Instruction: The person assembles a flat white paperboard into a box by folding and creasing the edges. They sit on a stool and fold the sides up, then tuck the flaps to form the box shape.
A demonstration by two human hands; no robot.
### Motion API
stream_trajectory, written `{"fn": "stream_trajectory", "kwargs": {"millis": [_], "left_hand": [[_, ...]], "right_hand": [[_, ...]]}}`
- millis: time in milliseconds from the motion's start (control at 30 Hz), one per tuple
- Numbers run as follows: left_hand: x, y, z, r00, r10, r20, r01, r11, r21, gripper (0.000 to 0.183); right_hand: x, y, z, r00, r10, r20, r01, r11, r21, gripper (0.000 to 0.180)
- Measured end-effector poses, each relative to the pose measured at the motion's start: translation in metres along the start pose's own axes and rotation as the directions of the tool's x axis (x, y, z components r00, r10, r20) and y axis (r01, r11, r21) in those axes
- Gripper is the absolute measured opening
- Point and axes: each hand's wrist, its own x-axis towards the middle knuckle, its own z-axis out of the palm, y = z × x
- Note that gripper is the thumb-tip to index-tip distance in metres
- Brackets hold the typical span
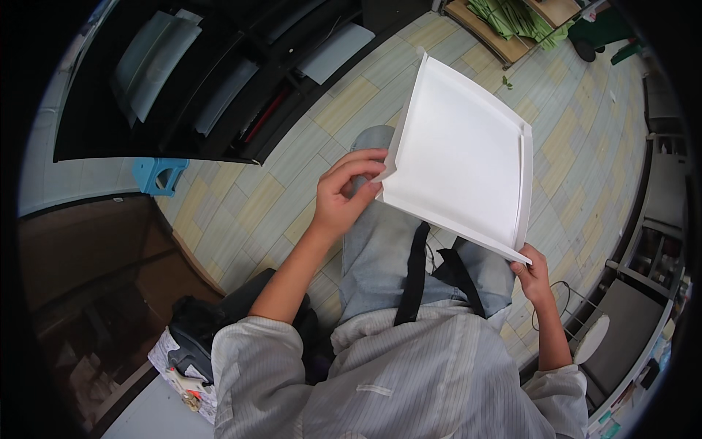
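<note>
A shallow white cardboard tray or box part (460, 148) with raised side walls is held tilted above my knees. My left hand (348, 189) pinches its near left corner, where a flap stands out from the wall. At the near right corner, my right hand (532, 271) grips the rim between thumb and fingers. The tray's inside faces up and holds nothing visible. A narrow strip or folded wall runs along its right side. Below it are my jeans and two black straps (414, 274) hanging at my lap.
Black shelving (219, 99) with sheets stands at the upper left, a blue plastic stool (160, 174) beneath it. A wooden shelf with green material (504, 22) is at the top right. A grey cabinet (625, 324) and a round white-topped object (592, 339) stand at the right.
</note>
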Motion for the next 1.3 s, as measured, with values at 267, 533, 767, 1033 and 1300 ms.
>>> {"fn": "stream_trajectory", "kwargs": {"millis": [267, 533, 767, 1033, 1300], "left_hand": [[-0.011, 0.010, -0.022, 0.952, -0.031, 0.305, -0.070, 0.946, 0.315, 0.034], [-0.019, -0.003, -0.026, 0.922, 0.124, 0.368, -0.281, 0.867, 0.412, 0.026], [-0.018, 0.005, -0.025, 0.905, 0.038, 0.424, -0.227, 0.886, 0.405, 0.027], [0.006, 0.034, -0.028, 0.726, -0.079, 0.683, -0.287, 0.868, 0.405, 0.046], [0.023, 0.036, -0.020, 0.576, -0.104, 0.811, -0.459, 0.780, 0.426, 0.032]], "right_hand": [[0.000, 0.004, -0.001, 1.000, -0.026, -0.002, 0.026, 0.998, -0.052, 0.029], [0.000, 0.005, -0.002, 1.000, 0.006, 0.006, -0.006, 0.998, -0.058, 0.031], [0.000, 0.013, -0.003, 1.000, -0.004, -0.025, 0.003, 0.999, -0.046, 0.033], [0.006, 0.005, -0.007, 1.000, -0.021, -0.001, 0.020, 0.996, -0.082, 0.023], [0.006, 0.008, -0.008, 1.000, -0.011, -0.014, 0.009, 0.995, -0.095, 0.022]]}}
